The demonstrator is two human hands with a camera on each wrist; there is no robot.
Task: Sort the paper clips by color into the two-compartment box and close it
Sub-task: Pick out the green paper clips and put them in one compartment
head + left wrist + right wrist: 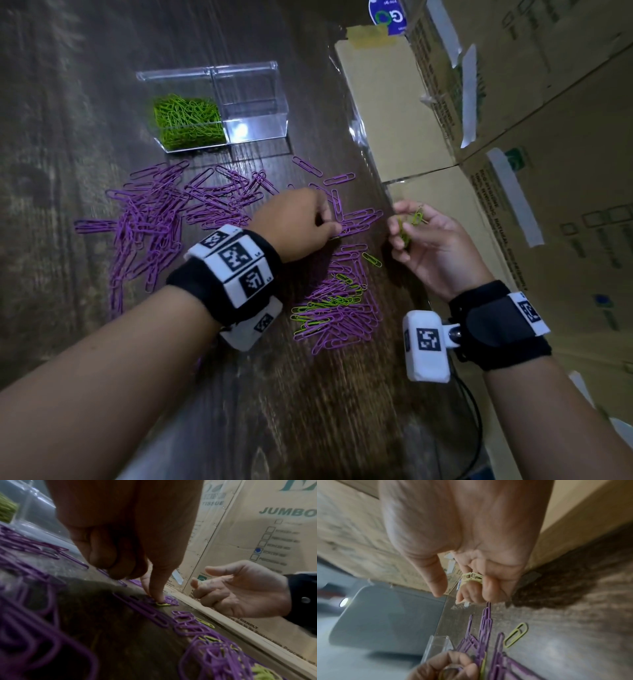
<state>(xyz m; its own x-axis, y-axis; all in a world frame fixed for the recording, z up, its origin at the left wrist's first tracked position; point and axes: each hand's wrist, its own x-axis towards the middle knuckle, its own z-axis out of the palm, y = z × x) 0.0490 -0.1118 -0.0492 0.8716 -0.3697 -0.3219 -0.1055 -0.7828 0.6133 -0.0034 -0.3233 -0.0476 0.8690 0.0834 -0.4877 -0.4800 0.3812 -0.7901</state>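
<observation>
Your left hand (301,222) pinches one green clip (163,604) against the table (68,102), among purple clips (164,212) too many to count. Your right hand (435,246), palm up, curls round a small bunch of green clips (409,224). One clear box (253,113) has two compartments, and the left one holds a heap of green clips (186,120)

Left wristband (236,270), right wristband (496,329): black, white marker tiles (square codes); white camera box (426,346), seemingly cabled.
</observation>
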